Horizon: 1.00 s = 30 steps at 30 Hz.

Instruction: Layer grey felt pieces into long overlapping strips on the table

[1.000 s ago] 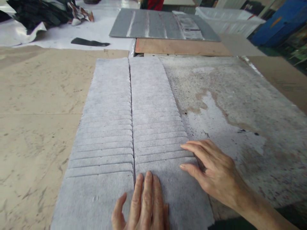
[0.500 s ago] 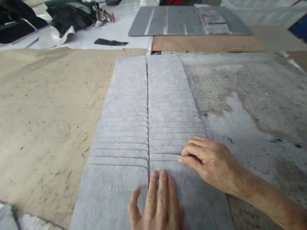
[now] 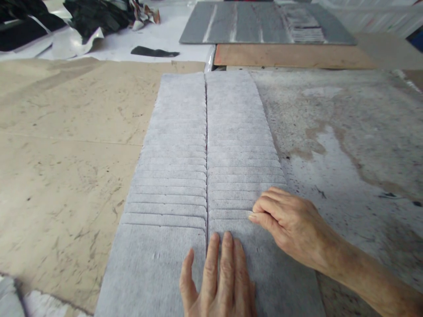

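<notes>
Two columns of grey, felt-like sheets lie overlapped like shingles, the left column [image 3: 155,264] and the right column [image 3: 241,105], with a narrow dark gap between them. My left hand [image 3: 220,277] rests flat on the nearest sheets, mostly on the right column, fingers stretched and the little finger spread to the left. My right hand [image 3: 284,220] is closed over the right column, thumb and forefinger pinched at the edge of one overlapping sheet. Its other fingers are curled, and the pinch itself is partly hidden.
A grey board [image 3: 264,22] with whitish stripes and a small stack of strips [image 3: 306,28] lies at the back, above a brown board [image 3: 294,56]. Dark scraps [image 3: 95,22] and a black strip [image 3: 153,52] are at back left. A translucent crate [image 3: 370,17] stands at back right.
The view has shifted slightly, so the scene sits a little further right and higher. Both hands keep nearly the same place on the sheets.
</notes>
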### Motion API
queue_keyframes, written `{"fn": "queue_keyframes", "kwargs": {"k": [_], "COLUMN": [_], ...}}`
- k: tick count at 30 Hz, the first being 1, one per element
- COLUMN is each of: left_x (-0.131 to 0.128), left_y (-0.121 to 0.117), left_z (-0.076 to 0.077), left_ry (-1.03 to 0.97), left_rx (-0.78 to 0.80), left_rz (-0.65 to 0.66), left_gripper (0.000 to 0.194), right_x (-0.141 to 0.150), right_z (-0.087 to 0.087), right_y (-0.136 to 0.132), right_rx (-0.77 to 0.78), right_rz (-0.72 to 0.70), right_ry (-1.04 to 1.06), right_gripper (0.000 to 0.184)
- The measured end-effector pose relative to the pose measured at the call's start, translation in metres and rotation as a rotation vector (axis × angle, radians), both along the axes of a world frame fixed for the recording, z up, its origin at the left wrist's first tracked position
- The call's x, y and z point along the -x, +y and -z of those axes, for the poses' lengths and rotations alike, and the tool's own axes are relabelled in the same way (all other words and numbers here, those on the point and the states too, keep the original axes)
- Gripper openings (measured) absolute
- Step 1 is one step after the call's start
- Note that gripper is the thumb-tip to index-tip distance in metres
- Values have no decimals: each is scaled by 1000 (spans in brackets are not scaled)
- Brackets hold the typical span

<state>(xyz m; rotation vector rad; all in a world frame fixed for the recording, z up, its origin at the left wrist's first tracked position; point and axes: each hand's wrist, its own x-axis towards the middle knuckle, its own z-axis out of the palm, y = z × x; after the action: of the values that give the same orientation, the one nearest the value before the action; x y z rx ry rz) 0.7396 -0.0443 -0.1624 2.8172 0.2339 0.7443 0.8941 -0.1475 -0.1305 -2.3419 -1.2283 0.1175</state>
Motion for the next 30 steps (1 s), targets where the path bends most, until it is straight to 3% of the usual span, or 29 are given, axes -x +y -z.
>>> {"fn": "queue_keyframes", "kwargs": {"k": [8, 13, 16, 23, 30], "left_x": [0, 1, 3, 7, 9], "left_y": [-2, -4, -4, 0, 3], "left_z": [-1, -4, -5, 2, 7], "left_ry": [29, 61, 77, 63, 46], "left_rx": [13, 23, 37, 5, -55], "left_rz": [-12, -13, -8, 33, 86], "left_gripper": [30, 31, 32, 35, 36], "right_x": [3, 19, 37, 79, 83], "right_z": [2, -4, -6, 14, 22], "right_y": [1, -1, -10, -38, -39], "right_rx": [26, -9, -46, 61, 101], "right_rz": [31, 167, 184, 156, 169], "right_ry": [-58, -348, -443, -404, -388], "right_gripper": [21, 10, 17, 38, 40]}}
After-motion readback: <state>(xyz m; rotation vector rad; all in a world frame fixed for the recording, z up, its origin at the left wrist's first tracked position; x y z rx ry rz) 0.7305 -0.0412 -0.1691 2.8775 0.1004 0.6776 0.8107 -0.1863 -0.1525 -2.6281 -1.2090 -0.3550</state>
